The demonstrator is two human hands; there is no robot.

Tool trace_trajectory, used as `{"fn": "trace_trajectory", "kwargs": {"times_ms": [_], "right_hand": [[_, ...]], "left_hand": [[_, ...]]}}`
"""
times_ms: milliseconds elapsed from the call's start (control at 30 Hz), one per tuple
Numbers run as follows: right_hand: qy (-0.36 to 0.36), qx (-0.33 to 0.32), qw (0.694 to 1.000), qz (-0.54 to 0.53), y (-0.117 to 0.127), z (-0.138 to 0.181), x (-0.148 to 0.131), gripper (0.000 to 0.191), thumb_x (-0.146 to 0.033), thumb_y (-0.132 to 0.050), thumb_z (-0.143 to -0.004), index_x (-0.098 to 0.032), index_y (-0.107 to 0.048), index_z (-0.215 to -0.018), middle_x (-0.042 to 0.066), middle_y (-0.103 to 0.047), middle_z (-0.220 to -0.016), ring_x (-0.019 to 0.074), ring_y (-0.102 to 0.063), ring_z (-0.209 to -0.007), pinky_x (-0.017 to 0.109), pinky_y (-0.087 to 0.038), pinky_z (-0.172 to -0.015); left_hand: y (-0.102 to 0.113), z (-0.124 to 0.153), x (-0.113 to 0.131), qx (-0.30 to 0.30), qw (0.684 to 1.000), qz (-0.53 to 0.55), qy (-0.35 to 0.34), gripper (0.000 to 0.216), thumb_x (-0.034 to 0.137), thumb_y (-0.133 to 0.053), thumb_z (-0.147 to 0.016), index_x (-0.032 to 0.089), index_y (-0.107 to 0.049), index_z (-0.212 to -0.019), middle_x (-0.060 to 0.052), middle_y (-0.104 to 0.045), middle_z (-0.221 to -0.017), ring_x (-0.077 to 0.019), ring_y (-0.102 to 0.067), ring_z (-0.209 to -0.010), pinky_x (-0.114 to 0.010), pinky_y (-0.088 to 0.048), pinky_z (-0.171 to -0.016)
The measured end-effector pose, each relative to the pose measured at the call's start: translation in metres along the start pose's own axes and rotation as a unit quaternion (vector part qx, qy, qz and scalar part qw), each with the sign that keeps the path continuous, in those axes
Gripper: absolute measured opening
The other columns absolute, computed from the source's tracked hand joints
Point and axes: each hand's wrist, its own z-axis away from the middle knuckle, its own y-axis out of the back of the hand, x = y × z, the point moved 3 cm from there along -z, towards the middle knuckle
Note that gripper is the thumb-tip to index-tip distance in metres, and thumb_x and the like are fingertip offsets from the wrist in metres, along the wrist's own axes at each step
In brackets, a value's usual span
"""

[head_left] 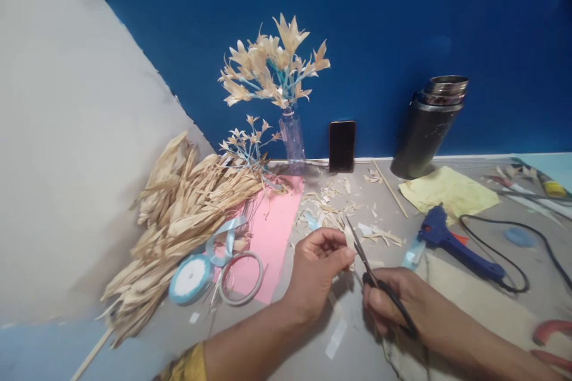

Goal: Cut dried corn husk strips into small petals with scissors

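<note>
Between the thumb and fingers of my left hand (319, 271) is a small piece of pale corn husk (349, 237), held upright. My right hand (397, 303) grips black-handled scissors (363, 255), whose blades point up and left against the husk's right edge. How far the blades are parted is hard to see. Husk scraps (328, 211) lie scattered on the table just beyond both hands. To the left are a ring of white tape (242, 302) and a spool of light blue ribbon (191, 278).
Dried husks (196, 202) are heaped at left beside pink paper (281, 238). Husk flowers (268, 62) stand in a clear bottle (292, 143) near a phone (342, 146). At right are a flask (426, 131), yellow cloth (447, 190), a blue glue gun (460, 250) and red-handled pliers (552, 330).
</note>
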Motion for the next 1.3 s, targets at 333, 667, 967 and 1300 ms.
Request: {"fn": "trace_trajectory", "kwargs": {"times_ms": [333, 667, 967, 1300], "right_hand": [[-0.038, 0.008, 0.998, -0.047, -0.0045, -0.0023, 0.0002, 0.049, -0.064, -0.065, -0.075, -0.021, -0.047, -0.061, -0.002, -0.052, -0.054, 0.0111, -0.041, -0.05, 0.025, -0.036, -0.052], [-0.025, 0.02, 0.999, -0.017, -0.0015, -0.0011, 0.0038, 0.05, -0.063, -0.062, -0.077, -0.021, -0.045, -0.056, -0.003, -0.046, -0.049, 0.0105, -0.037, -0.048, 0.025, -0.029, -0.049], [-0.035, 0.038, 0.999, 0.007, -0.0004, 0.0009, 0.0008, 0.052, -0.063, -0.06, -0.078, -0.022, -0.042, -0.051, -0.004, -0.042, -0.046, 0.0103, -0.036, -0.047, 0.025, -0.029, -0.048], [-0.036, 0.043, 0.998, -0.007, -0.0014, 0.0001, 0.0067, 0.053, -0.064, -0.063, -0.077, -0.022, -0.042, -0.051, -0.004, -0.041, -0.044, 0.0099, -0.033, -0.045, 0.025, -0.026, -0.047]], "left_hand": [[-0.0037, 0.0037, 0.0006, 0.0, 1.0, 0.004, 0.012, 0.024, 0.019, -0.081, -0.066, 0.015, -0.064, -0.083, 0.002, -0.061, -0.068, -0.0097, -0.056, -0.056, -0.023, -0.044, -0.058], [-0.0013, 0.0015, -0.0004, -0.022, 0.999, 0.033, 0.016, 0.025, 0.018, -0.082, -0.065, 0.015, -0.064, -0.083, 0.003, -0.06, -0.07, -0.0088, -0.056, -0.057, -0.023, -0.044, -0.059], [-0.0004, 0.0002, 0.0022, -0.044, 0.998, 0.051, 0.02, 0.024, 0.016, -0.081, -0.066, 0.016, -0.065, -0.083, 0.003, -0.059, -0.069, -0.0077, -0.055, -0.055, -0.022, -0.044, -0.059], [-0.0023, 0.0004, 0.0046, -0.047, 0.996, 0.06, 0.034, 0.028, 0.022, -0.085, -0.062, 0.016, -0.064, -0.079, 0.002, -0.059, -0.067, -0.0088, -0.056, -0.054, -0.023, -0.044, -0.058]]}}
